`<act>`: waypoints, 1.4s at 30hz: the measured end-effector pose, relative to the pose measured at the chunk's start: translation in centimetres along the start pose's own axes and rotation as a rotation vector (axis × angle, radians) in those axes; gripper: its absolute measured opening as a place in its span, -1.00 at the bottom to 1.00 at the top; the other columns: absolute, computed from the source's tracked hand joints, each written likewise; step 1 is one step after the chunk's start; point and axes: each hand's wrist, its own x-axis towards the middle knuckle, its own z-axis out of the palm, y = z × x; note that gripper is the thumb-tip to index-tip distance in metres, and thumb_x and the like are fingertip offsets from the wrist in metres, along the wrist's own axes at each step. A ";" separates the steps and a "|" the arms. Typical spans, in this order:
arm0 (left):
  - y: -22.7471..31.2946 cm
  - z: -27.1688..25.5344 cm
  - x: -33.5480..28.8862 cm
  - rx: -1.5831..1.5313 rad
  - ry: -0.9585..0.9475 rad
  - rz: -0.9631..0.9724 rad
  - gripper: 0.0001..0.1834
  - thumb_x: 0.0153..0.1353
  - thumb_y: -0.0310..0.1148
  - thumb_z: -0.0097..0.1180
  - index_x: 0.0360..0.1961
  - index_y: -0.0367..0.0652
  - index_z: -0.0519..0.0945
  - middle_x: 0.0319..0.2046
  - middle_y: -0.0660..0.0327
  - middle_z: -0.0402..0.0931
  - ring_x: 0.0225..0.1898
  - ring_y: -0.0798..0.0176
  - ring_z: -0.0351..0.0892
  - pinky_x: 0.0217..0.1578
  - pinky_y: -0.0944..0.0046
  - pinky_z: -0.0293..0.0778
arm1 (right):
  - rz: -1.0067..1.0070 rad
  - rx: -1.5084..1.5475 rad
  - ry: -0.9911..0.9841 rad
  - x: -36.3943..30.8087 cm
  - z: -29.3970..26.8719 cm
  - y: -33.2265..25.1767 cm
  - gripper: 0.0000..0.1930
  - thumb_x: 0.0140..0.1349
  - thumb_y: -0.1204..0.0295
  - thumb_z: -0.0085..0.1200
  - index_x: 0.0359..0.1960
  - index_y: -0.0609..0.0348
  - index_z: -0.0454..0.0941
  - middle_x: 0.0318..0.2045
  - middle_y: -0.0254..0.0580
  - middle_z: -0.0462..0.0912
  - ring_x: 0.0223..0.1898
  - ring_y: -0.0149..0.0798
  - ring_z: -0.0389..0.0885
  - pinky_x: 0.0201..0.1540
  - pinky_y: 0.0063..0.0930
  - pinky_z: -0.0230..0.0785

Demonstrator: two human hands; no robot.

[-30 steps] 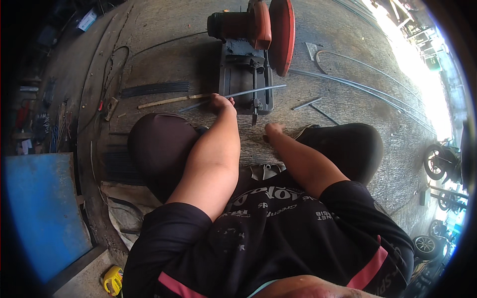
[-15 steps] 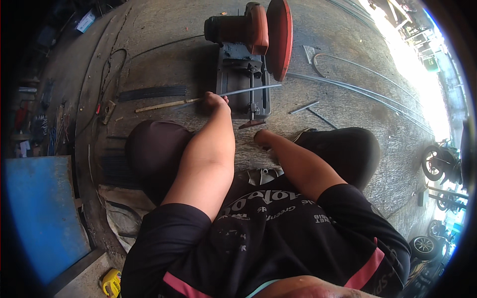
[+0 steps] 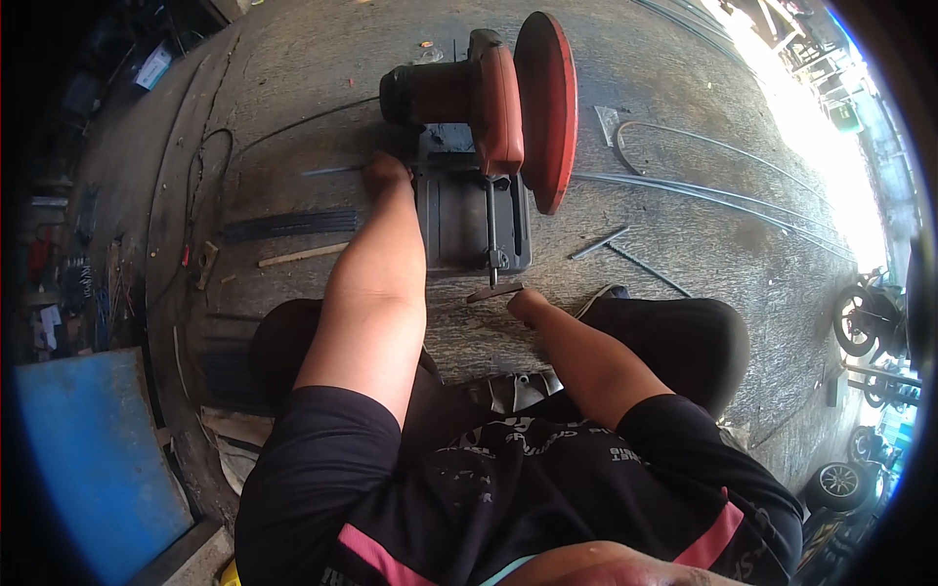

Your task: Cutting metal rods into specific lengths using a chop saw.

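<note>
Left hand (image 3: 386,173): fingers seem curled around rod (image 3: 332,172), just left of saw (image 3: 501,117), perhaps for steadying it. Right hand (image 3: 528,307): at crank (image 3: 489,293), near side of saw, placed as for turning; finger closure not visible enough. Stick (image 3: 303,255) lies left of saw, short bar (image 3: 599,242) right, both apart from it.

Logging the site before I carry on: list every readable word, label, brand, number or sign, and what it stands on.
Shirt: white lettering, partly lost in folds; wording not copied here.
Saw: no lettering I can make out.
Pale item, upper left: any markings too small to read.
</note>
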 end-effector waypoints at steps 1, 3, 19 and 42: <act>-0.1 0.5 1.4 0.079 -0.026 0.002 -0.57 0.34 -0.19 -0.14 -0.33 -0.41 0.57 -0.49 -0.06 0.60 -0.54 0.04 0.65 -0.59 0.15 0.58 | 0.052 0.075 -0.042 0.2 0.0 0.8 -0.69 0.25 0.39 -0.09 -0.07 0.14 0.65 0.03 -0.07 0.62 0.05 -0.09 0.60 0.02 -0.23 0.48; -0.4 1.3 4.5 0.545 -0.036 0.231 -0.60 0.33 -0.18 -0.11 -0.28 -0.33 0.62 -0.39 -0.05 0.64 -0.38 0.00 0.68 -0.39 0.07 0.61 | 0.142 0.126 -0.041 1.0 0.1 2.8 -0.68 0.25 0.40 -0.09 -0.06 0.11 0.65 0.04 -0.07 0.61 0.08 -0.07 0.58 0.04 -0.22 0.47; -1.1 4.2 13.4 0.770 0.110 0.225 -0.57 0.23 -0.19 -0.05 -0.19 -0.39 0.64 -0.10 -0.16 0.59 -0.02 -0.07 0.61 -0.03 0.03 0.55 | 0.550 0.849 0.593 4.4 -17.2 20.3 -0.79 0.19 0.44 0.07 -0.17 0.19 0.63 -0.19 -0.07 0.69 -0.15 -0.14 0.69 -0.19 -0.29 0.57; -7.1 0.6 10.9 0.154 -0.085 -0.162 -0.71 0.27 -0.36 -0.17 -0.34 -0.44 0.46 -0.51 0.02 0.54 -0.62 0.22 0.55 -0.72 0.33 0.45 | 0.355 2.283 0.740 13.2 -19.3 20.5 -0.81 0.31 0.31 -0.01 -0.22 0.18 0.49 -0.39 -0.02 0.60 -0.47 -0.03 0.62 -0.43 -0.19 0.55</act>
